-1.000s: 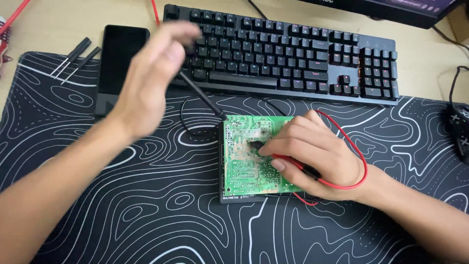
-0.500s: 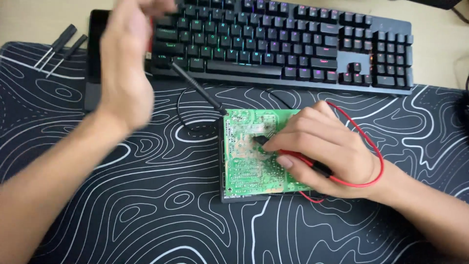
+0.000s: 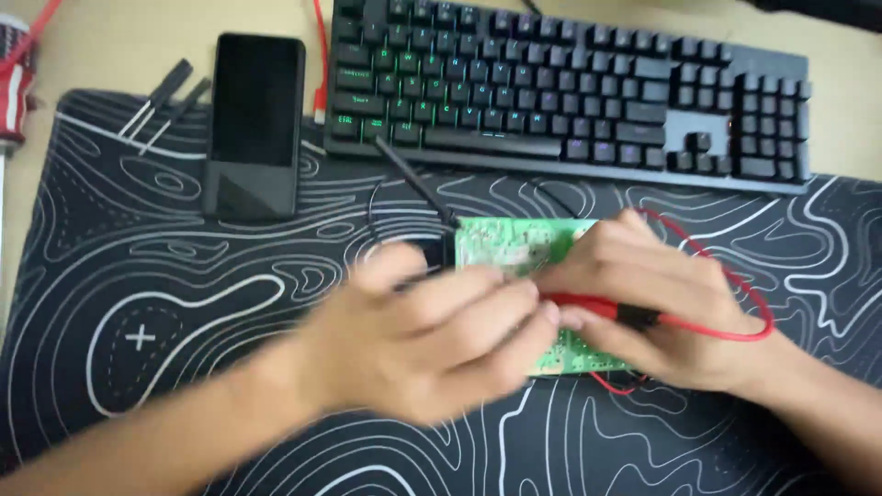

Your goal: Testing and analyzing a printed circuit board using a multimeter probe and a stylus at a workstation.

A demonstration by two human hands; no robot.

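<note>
- Right hand [image 3: 657, 308], right of centre: fingers pinched round a red probe [image 3: 597, 308], tip laid on the green board [image 3: 514, 246]. Red lead [image 3: 735, 303] loops from the probe round the back of the hand.
- Left hand [image 3: 432, 340], centre: motion-blurred, fingers curled over the board's left half. Cannot tell whether it grips anything or only presses down.
- Risk: the probe tip looks to rest among close-set solder points; a slip, likely if the blurred hand nudges the board, could bridge two of them.
- Risk: the lead loop lies just beside the wrist; snagging it would pull the probe off its spot.
- Risk: the black lead [image 3: 413, 184] runs from the board's upper edge toward the keyboard [image 3: 570, 92]; a tug there could shift the board.
- Board: lies flat on the patterned mat [image 3: 184, 303], centre frame, solder side up, pale green with small silvery dots. Mostly hidden by both hands; only the top edge and a lower corner show.
- Further out: dark phone [image 3: 254, 124] upper left, half on the mat; two black clips [image 3: 165, 96] left of it; tan worktop [image 3: 110, 37] beyond.
</note>
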